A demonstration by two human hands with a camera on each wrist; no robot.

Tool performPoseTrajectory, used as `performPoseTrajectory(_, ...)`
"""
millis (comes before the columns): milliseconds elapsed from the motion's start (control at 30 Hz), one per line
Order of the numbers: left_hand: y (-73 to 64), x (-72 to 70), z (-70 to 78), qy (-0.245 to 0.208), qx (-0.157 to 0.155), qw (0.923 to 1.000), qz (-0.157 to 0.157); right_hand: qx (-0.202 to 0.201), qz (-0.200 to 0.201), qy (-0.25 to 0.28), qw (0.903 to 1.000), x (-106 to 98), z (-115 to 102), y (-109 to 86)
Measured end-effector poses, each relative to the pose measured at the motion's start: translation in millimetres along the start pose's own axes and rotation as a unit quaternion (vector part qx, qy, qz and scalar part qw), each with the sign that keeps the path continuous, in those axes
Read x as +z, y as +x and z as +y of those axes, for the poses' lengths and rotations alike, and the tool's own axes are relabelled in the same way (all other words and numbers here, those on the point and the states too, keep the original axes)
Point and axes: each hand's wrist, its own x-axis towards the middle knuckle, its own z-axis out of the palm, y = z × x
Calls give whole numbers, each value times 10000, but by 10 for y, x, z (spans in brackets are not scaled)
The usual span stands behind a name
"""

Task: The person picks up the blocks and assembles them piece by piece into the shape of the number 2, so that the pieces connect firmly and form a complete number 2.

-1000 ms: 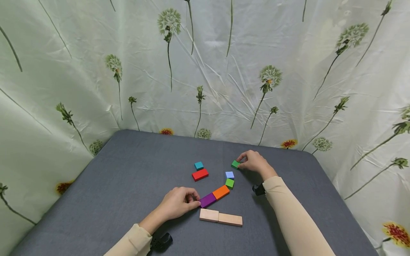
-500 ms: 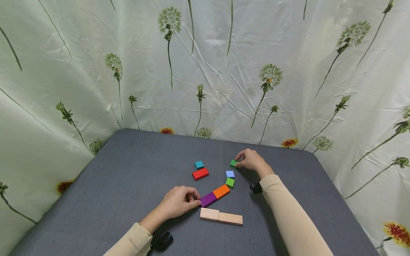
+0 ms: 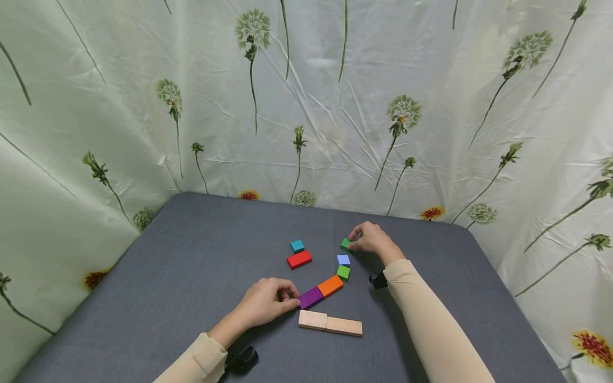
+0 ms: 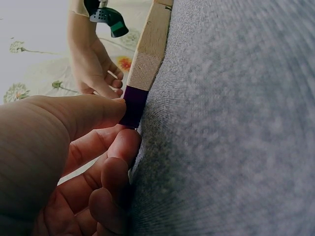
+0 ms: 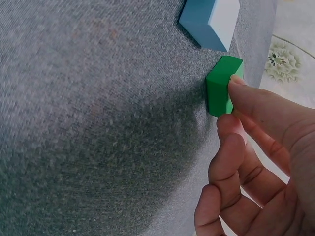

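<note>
My left hand (image 3: 268,302) pinches the near-left end of a purple block (image 3: 311,298) between thumb and fingers. In the left wrist view the thumb lies on one side of that purple block (image 4: 134,105). An orange block (image 3: 330,286) adjoins its far end. Farther back, my right hand (image 3: 375,242) holds a dark green block (image 3: 345,244) by thumb and fingertips. The right wrist view shows this green block (image 5: 221,88) on or just over the cloth, apart from the light blue block (image 5: 209,22). A light green block (image 3: 343,273) sits between the light blue and orange ones.
Two plain wooden blocks (image 3: 330,323) lie end to end nearest the body. Left of the row are a red block (image 3: 299,259) and a teal block (image 3: 297,246). Grey cloth covers the table (image 3: 215,239); a flowered curtain (image 3: 335,106) hangs behind it.
My right hand has shifted a little to the left with the dark green block, which now lies almost straight behind the light blue one. The left hand and purple block stay put.
</note>
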Motion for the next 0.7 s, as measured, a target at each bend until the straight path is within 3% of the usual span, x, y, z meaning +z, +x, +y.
performPoseTrajectory(700,1,-5,-3,18,-45,10000,16,-87,-46,-12,10000,19,-118,-25)
